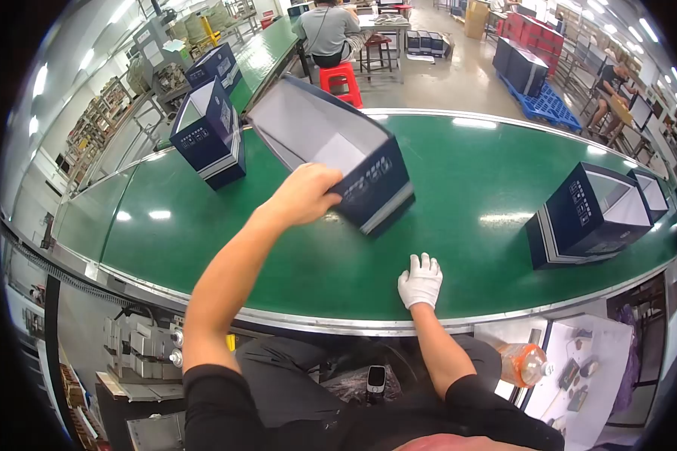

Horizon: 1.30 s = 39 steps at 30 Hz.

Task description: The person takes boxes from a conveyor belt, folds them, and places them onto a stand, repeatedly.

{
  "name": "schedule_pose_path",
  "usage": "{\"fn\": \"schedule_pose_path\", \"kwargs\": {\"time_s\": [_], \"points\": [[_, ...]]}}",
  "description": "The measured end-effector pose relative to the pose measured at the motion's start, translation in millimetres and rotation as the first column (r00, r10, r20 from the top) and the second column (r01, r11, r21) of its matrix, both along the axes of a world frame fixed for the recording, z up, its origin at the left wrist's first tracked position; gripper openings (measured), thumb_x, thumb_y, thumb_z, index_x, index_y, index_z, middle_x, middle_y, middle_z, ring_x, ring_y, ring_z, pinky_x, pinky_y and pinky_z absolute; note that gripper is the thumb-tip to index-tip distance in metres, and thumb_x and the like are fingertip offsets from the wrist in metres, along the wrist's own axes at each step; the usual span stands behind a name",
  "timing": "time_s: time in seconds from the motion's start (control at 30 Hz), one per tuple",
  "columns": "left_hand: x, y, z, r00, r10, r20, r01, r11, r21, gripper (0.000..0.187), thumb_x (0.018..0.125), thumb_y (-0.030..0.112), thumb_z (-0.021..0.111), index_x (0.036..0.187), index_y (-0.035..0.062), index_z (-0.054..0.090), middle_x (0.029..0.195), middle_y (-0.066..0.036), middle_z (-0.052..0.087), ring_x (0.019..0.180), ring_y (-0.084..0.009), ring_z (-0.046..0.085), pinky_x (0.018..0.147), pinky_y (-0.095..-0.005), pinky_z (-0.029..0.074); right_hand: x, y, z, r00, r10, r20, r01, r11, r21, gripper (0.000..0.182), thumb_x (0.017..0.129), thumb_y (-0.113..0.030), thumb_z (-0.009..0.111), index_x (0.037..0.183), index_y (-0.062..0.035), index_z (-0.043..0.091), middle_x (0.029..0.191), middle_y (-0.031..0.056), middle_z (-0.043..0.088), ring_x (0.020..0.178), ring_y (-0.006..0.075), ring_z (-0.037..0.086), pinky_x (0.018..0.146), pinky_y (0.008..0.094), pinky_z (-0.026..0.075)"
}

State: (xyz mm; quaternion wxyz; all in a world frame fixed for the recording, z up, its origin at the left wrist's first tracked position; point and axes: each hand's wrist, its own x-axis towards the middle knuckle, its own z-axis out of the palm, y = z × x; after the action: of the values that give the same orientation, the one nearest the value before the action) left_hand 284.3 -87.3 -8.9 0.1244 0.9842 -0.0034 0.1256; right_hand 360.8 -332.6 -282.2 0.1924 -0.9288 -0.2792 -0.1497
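My bare left hand grips the near edge of an open dark blue box with a pale inside, which hangs tilted over the green conveyor belt. The fingers are bent round the box wall. My right hand, in a white glove, rests flat on the belt near its front edge with its fingers spread and nothing in it. Left of the held box, another open blue box stands on the belt.
More open blue boxes stand at the belt's right end. Below the belt edge are a bottle with orange liquid and a phone. A person in grey sits on a red stool beyond the belt.
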Motion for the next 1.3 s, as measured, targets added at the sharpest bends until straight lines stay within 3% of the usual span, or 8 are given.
{"fn": "schedule_pose_path", "kwargs": {"time_s": [0.1,0.3,0.37,0.47,0.53,0.7,0.93,1.3], "points": [[-58.9,-8.7,31.3,0.967,-0.189,-0.169,0.21,0.97,0.119,0.016,0.07,0.009,0.069,0.081,0.0066,0.057,0.084,-0.006,0.059,0.09,-0.0264,0.055,0.093,-0.0387,0.039,7.3,-6.5,-7.5,0.997,-0.002,-0.076,0.008,0.997,0.074,0.04,0.074,-0.018,0.06,0.112,-0.0043,0.061,0.122,0.0178,0.057,0.112,0.0375,0.053,0.098,0.0429,0.041],[-166.8,37.1,52.2,0.935,0.141,-0.324,0.001,0.916,0.4,0.013,0.073,0.01,0.065,0.085,0.0117,0.066,0.101,0.0,0.068,0.112,-0.0206,0.057,0.108,-0.0459,0.032,2.7,12.2,-13.3,0.912,0.027,-0.408,0.262,0.729,0.632,0.042,0.076,-0.007,0.055,0.117,-0.0029,0.059,0.122,0.0163,0.058,0.107,0.0326,0.058,0.093,0.038,0.045],[-183.6,58.8,40.9,0.857,0.504,-0.106,-0.398,0.779,0.485,0.021,0.075,0.009,0.063,0.096,0.012,0.068,0.109,0.0,0.067,0.116,-0.0219,0.055,0.107,-0.0474,0.034,-33.0,28.9,64.1,0.981,0.186,0.051,-0.164,0.666,0.727,0.045,0.074,-0.001,0.055,0.118,-0.0024,0.059,0.12,0.0163,0.058,0.102,0.0322,0.059,0.092,0.0377,0.046],[-192.0,15.2,27.1,0.89,0.424,0.171,-0.455,0.785,0.421,0.031,0.076,0.01,0.063,0.106,0.0087,0.065,0.113,-0.004,0.065,0.114,-0.0259,0.056,0.103,-0.0472,0.037,-73.1,41.6,164.7,0.832,0.376,0.407,-0.554,0.548,0.626,0.049,0.065,0.003,0.058,0.114,-0.0031,0.059,0.113,0.0164,0.058,0.096,0.0322,0.058,0.087,0.0368,0.046],[-178.5,-34.6,20.2,0.917,0.281,0.285,-0.304,0.952,0.04,0.041,0.076,0.013,0.064,0.116,0.0045,0.059,0.114,-0.009,0.064,0.111,-0.0293,0.056,0.1,-0.0444,0.039,-84.6,49.6,223.2,0.704,0.489,0.515,-0.708,0.534,0.462,0.046,0.063,-0.003,0.061,0.11,-0.0043,0.06,0.107,0.0149,0.059,0.091,0.0323,0.058,0.084,0.0375,0.047],[-135.6,-95.5,-32.4,0.815,0.352,0.461,-0.497,0.834,0.242,0.046,0.074,0.016,0.067,0.118,0.004,0.055,0.102,-0.009,0.06,0.09,-0.0247,0.055,0.08,-0.0337,0.04,-70.4,91.9,231.7,0.563,0.631,0.533,-0.809,0.551,0.203,0.03,0.069,-0.013,0.064,0.098,-0.0092,0.061,0.093,0.0082,0.06,0.084,0.0277,0.058,0.082,0.0414,0.046],[-123.8,-103.8,-43.0,0.763,0.444,0.47,-0.572,0.803,0.169,0.036,0.074,0.013,0.067,0.109,0.0081,0.057,0.091,-0.005,0.055,0.079,-0.0224,0.05,0.073,-0.0319,0.036,10.2,59.1,230.7,0.534,0.616,0.579,-0.774,0.632,0.041,0.023,0.072,-0.023,0.065,0.092,-0.012,0.06,0.071,0.0052,0.058,0.062,0.0286,0.056,0.064,0.0388,0.043],[-120.5,-78.1,-41.8,0.783,0.409,0.469,-0.559,0.794,0.24,0.033,0.07,0.015,0.072,0.1,0.0104,0.058,0.084,-0.004,0.053,0.075,-0.0219,0.049,0.075,-0.0326,0.036,56.2,23.5,226.6,0.622,0.427,0.656,-0.661,0.736,0.148,0.021,0.073,-0.018,0.063,0.092,-0.0089,0.06,0.074,0.0063,0.058,0.061,0.0281,0.055,0.061,0.0372,0.043]]}}
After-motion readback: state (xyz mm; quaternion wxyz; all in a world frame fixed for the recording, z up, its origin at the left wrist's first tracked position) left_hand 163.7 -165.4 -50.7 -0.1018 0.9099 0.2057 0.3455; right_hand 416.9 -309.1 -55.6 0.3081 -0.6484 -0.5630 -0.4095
